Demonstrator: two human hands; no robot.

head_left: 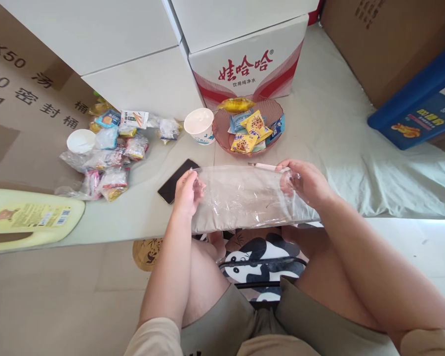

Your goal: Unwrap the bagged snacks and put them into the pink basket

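A clear plastic bag [244,198] is stretched flat between my two hands, over the table's front edge. My left hand [188,192] pinches its left end, with a black phone [178,180] lying just beyond. At the right end my right hand [305,182] grips the bag, some fingers showing through the film. A slim pale pen-like stick [266,167] with a dark tip reaches left from my right fingertips; whether it is held or lies on the table I cannot tell. Behind the bag stands a pink glass bowl [222,141] of wrapped snacks [254,126], beside a white paper cup [200,127].
Several bagged snacks [113,153] and a white cup [80,142] lie at the left. A yellow jug [29,217] rests at the near left. White boxes, one with red print [248,69], stand behind. At the right are a blue container [418,99] and a cardboard box [388,44].
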